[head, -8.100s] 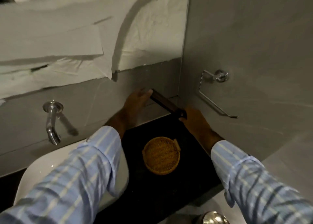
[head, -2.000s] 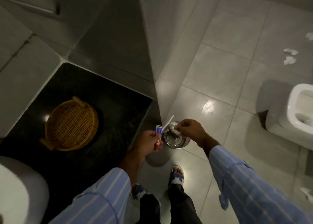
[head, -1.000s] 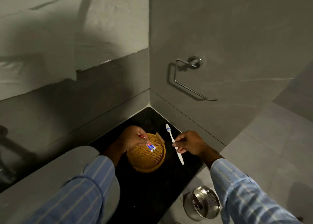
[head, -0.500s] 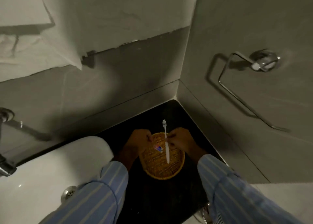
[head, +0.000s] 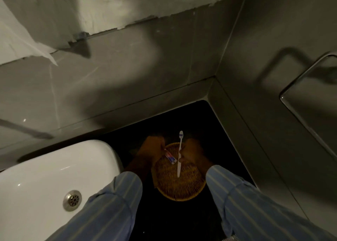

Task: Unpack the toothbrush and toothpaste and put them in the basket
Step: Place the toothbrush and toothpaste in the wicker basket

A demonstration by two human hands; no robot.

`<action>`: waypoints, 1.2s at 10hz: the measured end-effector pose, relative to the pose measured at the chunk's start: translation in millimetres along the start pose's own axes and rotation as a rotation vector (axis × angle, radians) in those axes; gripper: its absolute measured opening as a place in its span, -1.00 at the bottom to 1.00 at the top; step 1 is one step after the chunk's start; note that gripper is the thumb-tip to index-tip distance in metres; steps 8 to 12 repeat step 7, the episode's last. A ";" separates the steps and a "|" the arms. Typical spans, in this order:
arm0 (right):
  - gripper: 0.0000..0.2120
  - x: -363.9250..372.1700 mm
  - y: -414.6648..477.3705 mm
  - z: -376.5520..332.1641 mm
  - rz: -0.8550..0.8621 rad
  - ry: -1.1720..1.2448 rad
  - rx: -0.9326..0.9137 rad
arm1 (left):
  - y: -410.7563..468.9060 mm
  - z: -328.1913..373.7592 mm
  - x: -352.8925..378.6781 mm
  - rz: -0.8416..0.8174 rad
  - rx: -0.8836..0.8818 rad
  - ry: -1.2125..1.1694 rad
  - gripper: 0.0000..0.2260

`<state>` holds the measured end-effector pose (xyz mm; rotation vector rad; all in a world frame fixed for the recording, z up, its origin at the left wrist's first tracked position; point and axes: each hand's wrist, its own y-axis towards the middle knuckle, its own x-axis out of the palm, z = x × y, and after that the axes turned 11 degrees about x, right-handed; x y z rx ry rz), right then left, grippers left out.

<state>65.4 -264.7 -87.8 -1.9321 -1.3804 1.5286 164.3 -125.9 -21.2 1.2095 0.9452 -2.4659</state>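
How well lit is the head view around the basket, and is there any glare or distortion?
Head view: dim, counter nearly black; basket, toothbrush and toothpaste readable; small glints on sink; wide-angle bends wall lines.

Dim, murky view from my headcam.
Soft shadows fell across the wall tiles (head: 127,73); the white sink (head: 45,182) caught small glints, and edges bowed and blurred.

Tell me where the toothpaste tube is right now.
In the head view, the toothpaste tube is in the left hand, over the far-left part of the woven basket, just left of the toothbrush.
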 end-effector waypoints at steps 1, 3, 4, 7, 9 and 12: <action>-0.79 4.9 4.2 -0.3 -0.004 -0.029 0.015 | -0.4 -1.7 1.5 0.005 0.000 -0.005 -0.80; -0.80 10.4 8.3 -2.4 0.000 0.033 0.056 | 0.1 -1.7 5.5 -0.017 -0.024 -0.036 -0.71; -0.82 12.5 9.6 0.9 0.024 0.078 0.038 | -2.5 -0.3 6.0 -0.004 0.000 -0.021 -0.74; -0.81 -35.9 -50.4 -3.2 0.110 0.175 0.014 | -19.4 8.1 -3.3 0.022 0.010 -0.010 -0.75; -0.81 -35.9 -50.4 -3.2 0.110 0.175 0.014 | -19.4 8.1 -3.3 0.022 0.010 -0.010 -0.75; -0.81 -35.9 -50.4 -3.2 0.110 0.175 0.014 | -19.4 8.1 -3.3 0.022 0.010 -0.010 -0.75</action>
